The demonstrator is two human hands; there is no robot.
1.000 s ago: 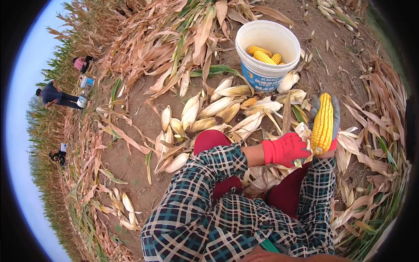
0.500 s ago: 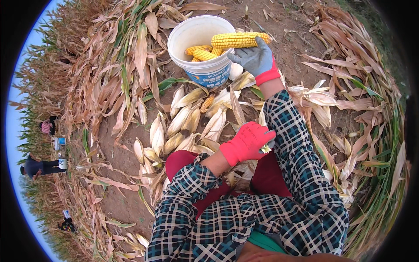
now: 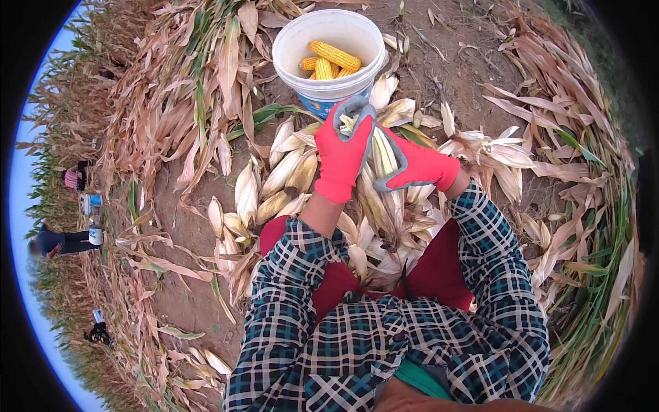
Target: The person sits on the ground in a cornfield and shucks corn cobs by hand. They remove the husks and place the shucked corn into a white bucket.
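My left hand (image 3: 345,150), in a red glove with grey palm and fingertips, is closed around a pale green-white corn husk stub (image 3: 348,124). Right beside it my right hand (image 3: 420,163), in a matching glove, grips an ear of corn in its husk (image 3: 384,154), whose pale green leaves show between thumb and fingers. How much of the ear the leaves cover is hard to see. Just beyond both hands stands a white bucket (image 3: 328,88) with a blue label. Several husked yellow corn cobs (image 3: 334,55) lie inside it.
Unhusked ears (image 3: 285,172) are heaped on the soil between my knees and the bucket. Dry stalks and leaves (image 3: 199,89) are piled to the left, more stalks (image 3: 597,275) to the right. At the far left a person (image 3: 62,242) stands near another bucket (image 3: 95,236).
The husked cob my right hand held over the bucket now lies in it. That hand came back to grip an ear in its husk. My left hand moved forward, up beside it.
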